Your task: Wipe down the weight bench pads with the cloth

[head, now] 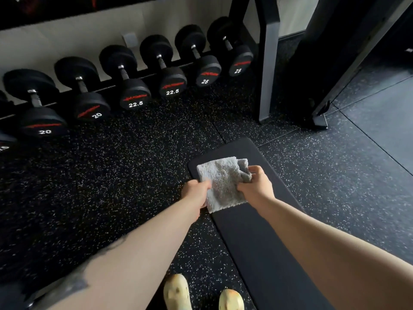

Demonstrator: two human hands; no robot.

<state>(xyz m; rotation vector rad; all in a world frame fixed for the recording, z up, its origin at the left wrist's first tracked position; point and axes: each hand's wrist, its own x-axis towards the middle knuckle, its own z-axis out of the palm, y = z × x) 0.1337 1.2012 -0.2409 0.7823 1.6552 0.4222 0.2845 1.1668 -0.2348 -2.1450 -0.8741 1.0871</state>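
Note:
A long black bench pad (252, 238) runs from the lower right up to the middle of the view. A folded grey cloth (222, 180) lies over its far end. My left hand (195, 195) grips the cloth's left edge at the pad's left side. My right hand (257, 184) pinches the cloth's right edge, where the fabric is bunched. Both forearms reach in from the bottom of the view.
A low rack of several black dumbbells (134, 86), marked 20 to 25, lines the wall on the left. A black machine frame (270, 63) stands behind the bench on the speckled rubber floor (111, 175). Two yellow shoes (176, 291) show at the bottom.

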